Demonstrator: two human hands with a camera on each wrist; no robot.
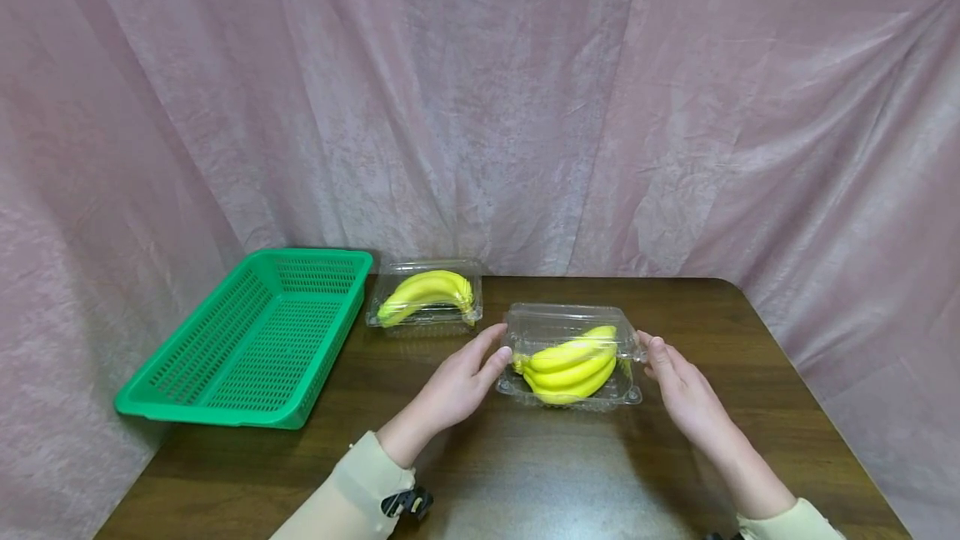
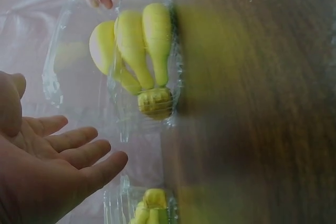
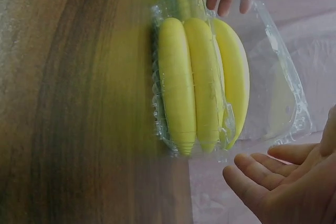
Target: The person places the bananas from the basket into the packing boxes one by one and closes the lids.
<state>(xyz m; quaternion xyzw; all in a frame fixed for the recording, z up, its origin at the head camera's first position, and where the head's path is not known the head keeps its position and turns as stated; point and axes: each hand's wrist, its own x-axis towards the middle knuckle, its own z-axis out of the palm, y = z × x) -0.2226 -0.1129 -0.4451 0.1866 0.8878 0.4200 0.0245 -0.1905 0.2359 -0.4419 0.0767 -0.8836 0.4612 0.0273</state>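
A clear plastic clamshell box [image 1: 525, 323] stands on the table with a bunch of yellow bananas [image 1: 573, 369] inside. Its hinged lid [image 3: 291, 85] is tilted up from the base. At the box's left side is my left hand [image 1: 461, 377], its fingers extended and relaxed; the left wrist view shows a gap between them and the plastic. My right hand [image 1: 682, 394] is by the right edge of the lid. Its fingers are nearly straight in the right wrist view, close to the box; whether the tips touch it I cannot tell.
A second clear box [image 1: 386, 282] holding bananas [image 1: 431, 294] sits further back, left of the first. Beside it on the left is a green plastic basket [image 1: 300, 390] with slotted walls. A pink curtain [image 1: 510, 107] hangs behind the brown wooden table [image 1: 540, 482].
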